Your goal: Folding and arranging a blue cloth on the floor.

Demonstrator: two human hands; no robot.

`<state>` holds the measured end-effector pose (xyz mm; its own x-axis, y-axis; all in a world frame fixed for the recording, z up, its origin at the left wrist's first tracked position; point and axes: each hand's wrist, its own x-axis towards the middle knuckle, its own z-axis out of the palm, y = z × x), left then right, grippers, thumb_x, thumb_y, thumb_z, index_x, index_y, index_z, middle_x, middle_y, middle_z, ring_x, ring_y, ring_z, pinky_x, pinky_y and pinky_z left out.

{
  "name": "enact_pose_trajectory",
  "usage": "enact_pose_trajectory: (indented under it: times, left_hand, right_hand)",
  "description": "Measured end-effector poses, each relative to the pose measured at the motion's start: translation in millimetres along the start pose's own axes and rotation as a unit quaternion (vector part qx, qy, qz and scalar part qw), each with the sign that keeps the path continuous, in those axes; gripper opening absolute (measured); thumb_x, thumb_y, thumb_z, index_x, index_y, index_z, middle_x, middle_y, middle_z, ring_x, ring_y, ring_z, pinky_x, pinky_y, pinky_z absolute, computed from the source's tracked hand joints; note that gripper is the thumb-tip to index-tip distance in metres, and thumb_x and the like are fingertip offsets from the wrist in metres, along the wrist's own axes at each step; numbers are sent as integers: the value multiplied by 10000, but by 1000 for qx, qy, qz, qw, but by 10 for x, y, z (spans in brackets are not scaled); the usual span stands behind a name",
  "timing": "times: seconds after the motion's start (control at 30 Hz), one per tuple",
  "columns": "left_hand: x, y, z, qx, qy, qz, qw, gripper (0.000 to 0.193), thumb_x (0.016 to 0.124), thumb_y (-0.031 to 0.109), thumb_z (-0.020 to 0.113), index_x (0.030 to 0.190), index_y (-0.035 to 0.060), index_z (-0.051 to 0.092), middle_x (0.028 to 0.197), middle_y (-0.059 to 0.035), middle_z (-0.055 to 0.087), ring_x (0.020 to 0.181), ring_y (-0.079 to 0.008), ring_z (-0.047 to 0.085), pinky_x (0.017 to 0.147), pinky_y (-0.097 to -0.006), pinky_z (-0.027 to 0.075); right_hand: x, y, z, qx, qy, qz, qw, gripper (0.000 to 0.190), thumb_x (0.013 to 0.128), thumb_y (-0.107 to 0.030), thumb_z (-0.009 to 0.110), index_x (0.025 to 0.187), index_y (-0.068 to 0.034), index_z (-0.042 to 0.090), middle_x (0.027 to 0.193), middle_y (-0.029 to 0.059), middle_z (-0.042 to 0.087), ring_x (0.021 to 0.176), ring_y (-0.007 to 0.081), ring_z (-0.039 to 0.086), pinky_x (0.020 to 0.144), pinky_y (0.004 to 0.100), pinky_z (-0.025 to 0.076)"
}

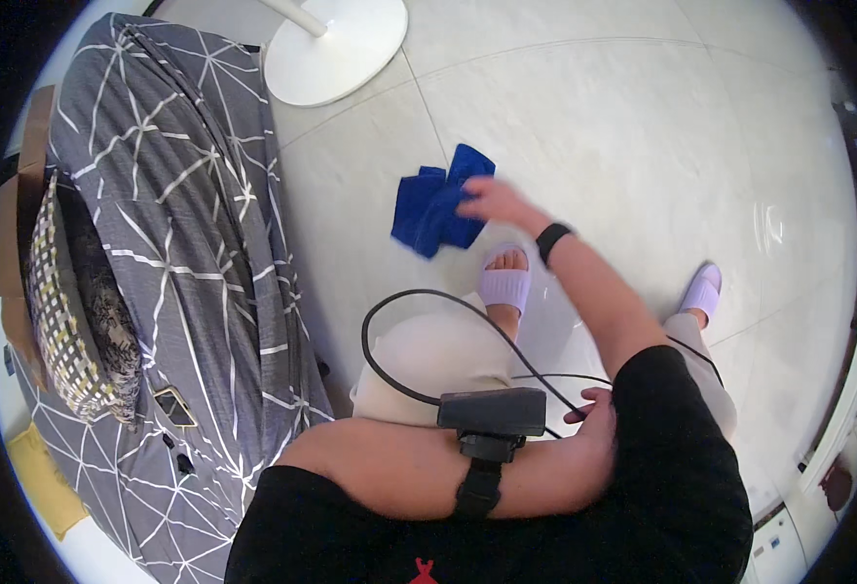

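A blue cloth [436, 212] lies crumpled, with folded flaps, over the pale tiled floor ahead of my feet. My right hand [498, 203], motion-blurred, reaches over its right side with the fingers apart; whether they touch the fabric I cannot tell. A black band [551, 241] circles that wrist. Bent across my body, my left arm ends in my left hand [595, 417], close to my right upper arm. A black cable [472, 303] loops from a dark box-shaped device [492, 411] strapped on the left forearm and passes by the left fingertips.
On the left stands a bed or sofa under a grey cover [180, 255] with white lines. It bears a patterned cushion [63, 314] and a phone-like object [174, 406]. A white round stand base [337, 55] is at the top. My feet wear lilac slippers [506, 286].
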<state>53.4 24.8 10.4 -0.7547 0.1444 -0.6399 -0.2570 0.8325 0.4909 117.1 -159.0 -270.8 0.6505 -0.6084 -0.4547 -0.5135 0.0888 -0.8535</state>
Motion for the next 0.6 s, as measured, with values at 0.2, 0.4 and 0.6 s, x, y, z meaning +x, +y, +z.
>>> enact_pose_trajectory:
  times: [0.2,0.4,0.6]
  left_hand:
    - [-681,-23,-201,112,114,38,987,262,697,241,595,916,97,606,796,-88,551,612,-218,504,661,-430,383]
    - [-432,89,-323,185,128,135,965,195,673,244,580,794,95,616,705,-63,545,611,-208,509,659,-405,391]
    - [-207,377,-335,130,-9,174,976,216,683,261,591,836,121,651,743,-45,593,633,-203,555,690,-415,387]
  right_hand:
    - [-1106,1015,-1305,84,410,155,895,326,750,-322,625,972,-86,602,794,18,619,698,122,549,614,279,419]
    - [-2325,1979,-474,-171,405,311,843,465,724,-388,556,1006,-20,546,898,223,604,869,378,572,756,434,446]
    - [-2420,1265,740,-118,195,280,933,417,725,-370,598,956,-26,547,917,205,597,892,373,556,752,425,444]
